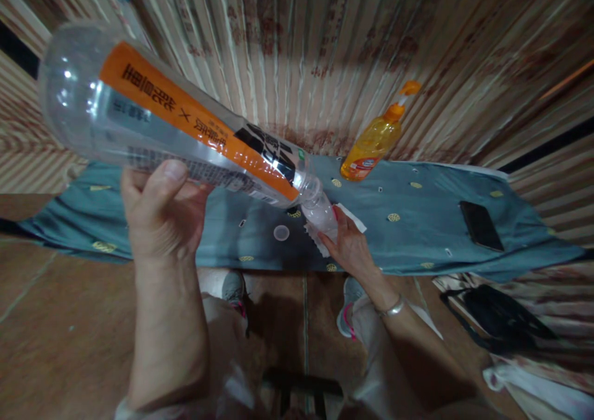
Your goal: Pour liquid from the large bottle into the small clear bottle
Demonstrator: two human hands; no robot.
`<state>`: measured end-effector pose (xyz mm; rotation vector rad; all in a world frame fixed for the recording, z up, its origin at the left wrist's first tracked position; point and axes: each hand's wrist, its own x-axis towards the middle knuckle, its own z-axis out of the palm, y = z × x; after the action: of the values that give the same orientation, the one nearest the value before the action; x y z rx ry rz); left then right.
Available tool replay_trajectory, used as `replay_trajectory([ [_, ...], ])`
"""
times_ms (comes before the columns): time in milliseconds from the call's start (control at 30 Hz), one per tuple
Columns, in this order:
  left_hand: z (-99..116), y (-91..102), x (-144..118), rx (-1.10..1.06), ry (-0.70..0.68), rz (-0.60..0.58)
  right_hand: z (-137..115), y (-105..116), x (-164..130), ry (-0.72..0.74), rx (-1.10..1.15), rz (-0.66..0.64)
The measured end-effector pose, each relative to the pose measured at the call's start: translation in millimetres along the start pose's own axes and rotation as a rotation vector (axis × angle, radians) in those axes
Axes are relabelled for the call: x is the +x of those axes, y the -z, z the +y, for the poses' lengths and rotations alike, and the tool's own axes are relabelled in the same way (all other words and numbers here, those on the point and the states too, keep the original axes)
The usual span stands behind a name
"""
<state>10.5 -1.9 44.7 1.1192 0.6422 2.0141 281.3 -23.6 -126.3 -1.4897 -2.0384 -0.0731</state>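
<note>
Home: patterned bedspread point(408, 222), detergent bottle point(374, 141), phone point(481, 225)

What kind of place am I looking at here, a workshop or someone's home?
Most likely a home. A patterned blue cloth covers a low surface against a curtain, with an orange detergent bottle and a phone on it, beside a tiled floor.

Cloth point(408, 234) mostly open between dish soap bottle point(375, 141) at back and phone point(480, 225) on right. Tilted clear bottle point(185, 135) blocks the left-centre air; small cap point(281, 232) lies beneath it.
</note>
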Motion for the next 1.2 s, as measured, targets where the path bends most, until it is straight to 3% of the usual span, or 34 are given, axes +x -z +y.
replay_trajectory([
  [333, 4.2, -6.2, -0.1, 0.028, 0.013, -0.031, -0.2, 0.6, -0.2, -0.024, 0.024, -0.028],
  [467, 2.7, -6.6, 0.1, 0.022, -0.011, 0.020, -0.5, 1.4, 0.2, -0.012, 0.020, -0.023],
  [967, -0.3, -1.7, -1.1, 0.061, -0.023, -0.004, 0.7, 0.8, 0.8, 0.010, 0.002, -0.022],
  [1200, -3.6, 2.2, -1.0, 0.042, -0.012, 0.041, -0.4, 1.3, 1.0, -0.011, 0.007, -0.022],
])
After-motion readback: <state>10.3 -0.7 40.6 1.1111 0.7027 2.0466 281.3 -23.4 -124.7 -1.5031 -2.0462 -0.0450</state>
